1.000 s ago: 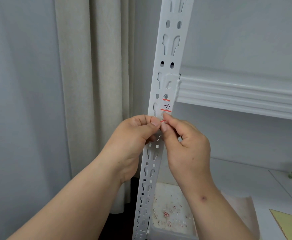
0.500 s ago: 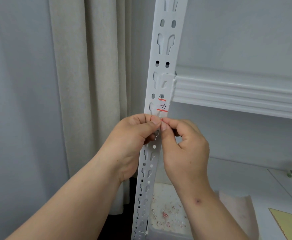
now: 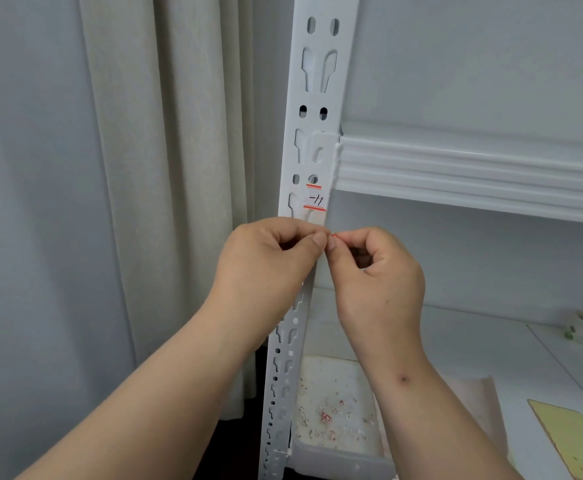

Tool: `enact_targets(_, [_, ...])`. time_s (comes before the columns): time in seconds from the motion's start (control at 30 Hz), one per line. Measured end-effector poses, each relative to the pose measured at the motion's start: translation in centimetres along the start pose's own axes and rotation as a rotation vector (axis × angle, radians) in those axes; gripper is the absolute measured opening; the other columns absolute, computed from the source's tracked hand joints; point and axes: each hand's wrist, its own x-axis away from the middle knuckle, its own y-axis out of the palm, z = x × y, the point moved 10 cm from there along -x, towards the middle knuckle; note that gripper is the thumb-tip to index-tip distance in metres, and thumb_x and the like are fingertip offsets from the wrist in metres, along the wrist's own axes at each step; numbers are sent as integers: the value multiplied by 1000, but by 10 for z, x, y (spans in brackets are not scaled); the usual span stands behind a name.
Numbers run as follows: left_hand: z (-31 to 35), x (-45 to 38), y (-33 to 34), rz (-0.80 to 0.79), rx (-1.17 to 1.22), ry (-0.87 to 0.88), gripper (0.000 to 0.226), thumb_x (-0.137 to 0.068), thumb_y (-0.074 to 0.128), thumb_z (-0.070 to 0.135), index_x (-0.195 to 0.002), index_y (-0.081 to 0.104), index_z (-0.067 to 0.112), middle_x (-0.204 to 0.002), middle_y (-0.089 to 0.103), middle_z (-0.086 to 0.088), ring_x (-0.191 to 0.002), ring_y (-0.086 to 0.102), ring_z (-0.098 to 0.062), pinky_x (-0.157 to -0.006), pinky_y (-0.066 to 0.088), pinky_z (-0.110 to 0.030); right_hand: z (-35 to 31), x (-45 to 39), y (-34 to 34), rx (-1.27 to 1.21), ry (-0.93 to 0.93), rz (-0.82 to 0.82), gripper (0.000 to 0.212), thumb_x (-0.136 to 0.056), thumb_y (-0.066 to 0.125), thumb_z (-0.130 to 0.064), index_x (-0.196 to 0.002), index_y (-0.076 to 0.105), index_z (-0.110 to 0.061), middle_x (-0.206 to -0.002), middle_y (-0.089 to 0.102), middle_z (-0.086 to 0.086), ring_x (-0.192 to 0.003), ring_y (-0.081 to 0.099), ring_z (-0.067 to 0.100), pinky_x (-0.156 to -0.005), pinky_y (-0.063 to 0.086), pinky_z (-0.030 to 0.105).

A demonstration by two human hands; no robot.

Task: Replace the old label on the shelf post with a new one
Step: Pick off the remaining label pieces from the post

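Shelf post (image 3: 312, 140) white, slotted, upright with a slight lean, long axis running top to bottom through centre of view. Label (image 3: 314, 199) stuck on post face just below shelf beam (image 3: 456, 174), white with two red bars and a handwritten mark between them.

Left hand (image 3: 266, 261) and right hand (image 3: 376, 271) both raised in front of post, directly below the label. Fingertips of the two hands meeting at a small red-edged scrap (image 3: 333, 235), apparently a label piece or backing; too small to identify with certainty. Fingers of both hands curled and pinched together on that scrap, thumb against forefinger on each side.

Label lies straight above the pinch point, close by, along the post's long axis. Both hands about equally near; right fingertips marginally nearer the label's edge.

Judgement: peeling or separating step in hand; posted label not yet dealt with.

Below: tray (image 3: 338, 445) holding paper fragments; yellow sheet (image 3: 574, 434) on lower shelf.
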Motion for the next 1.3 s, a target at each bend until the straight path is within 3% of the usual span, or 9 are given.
enact_targets(0.13, [1, 5, 2, 45, -117, 38, 13, -91, 67, 21, -93, 77, 29, -82, 75, 12, -76, 66, 7, -72, 50, -11, 9, 2, -4, 37, 16, -9, 13, -85, 65, -22, -73, 60, -24, -74, 63, -8, -71, 60, 11, -63, 46, 25])
enact_targets(0.2, [0, 7, 5, 69, -172, 66, 14, -92, 66, 23, -96, 75, 32, -72, 67, 16, -61, 57, 10, -58, 41, -3, 16, 3, -5, 61, 39, -26, 17, -86, 61, -21, -70, 55, -23, -71, 59, -7, -67, 55, 11, -60, 41, 23])
enact_targets(0.4, [-29, 14, 29, -21, -275, 54, 18, -94, 61, 23, -83, 72, 32, -55, 59, 20, -49, 51, 4, -48, 37, -7, 46, 6, -2, 153, 79, -111, 18, -91, 50, -18, -73, 53, -15, -72, 58, -2, -72, 54, 17, -60, 40, 29])
enact_targets(0.6, [-83, 22, 48, -166, -391, -116, 22, -95, 57, 23, -78, 70, 26, -74, 72, -6, -56, 57, -16, -55, 48, -25, 88, 23, 12, 358, 141, -318, 26, -96, 37, -23, -72, 44, -19, -71, 54, -2, -67, 51, 17, -59, 37, 31])
enact_targets(0.7, [-96, 25, 56, -221, -453, -146, 21, -96, 55, 25, -81, 70, 22, -77, 73, -6, -53, 53, -13, -54, 48, -27, 106, 34, 22, 477, 147, -470, 37, -100, 33, -26, -63, 33, -22, -63, 44, -5, -58, 42, 12, -55, 29, 32])
enact_targets(0.87, [-105, 24, 64, -292, -612, -125, 21, -97, 52, 29, -86, 69, 24, -72, 68, 2, -50, 48, -7, -56, 47, -25, 140, 48, 32, 586, 217, -626, 23, -96, 40, -24, -78, 55, -22, -81, 60, -2, -76, 57, 19, -64, 44, 30])
enact_targets(1.0, [-111, 28, 70, -363, -783, -106, 19, -98, 50, 28, -96, 68, 25, -79, 67, 4, -71, 63, -15, -70, 56, -30, 154, 51, 31, 634, 246, -633, 24, -93, 47, -15, -101, 68, -23, -101, 68, -2, -90, 62, 18, -73, 48, 26])
enact_targets(1.07, [-115, 30, 71, -380, -849, -99, 15, -98, 51, 29, -97, 65, 25, -84, 70, 3, -80, 65, -17, -75, 56, -33, 161, 51, 28, 663, 260, -622, 22, -92, 49, -18, -99, 68, -24, -101, 68, -3, -91, 63, 17, -75, 50, 28])
enact_targets(1.3, [-121, 30, 70, -355, -875, -135, 20, -96, 55, 34, -80, 45, 27, -76, 64, 4, -71, 58, -15, -64, 48, -28, 171, 50, 17, 835, 286, -579, 25, -89, 52, -43, -79, 59, -21, -81, 65, -4, -79, 62, 19, -70, 51, 29])
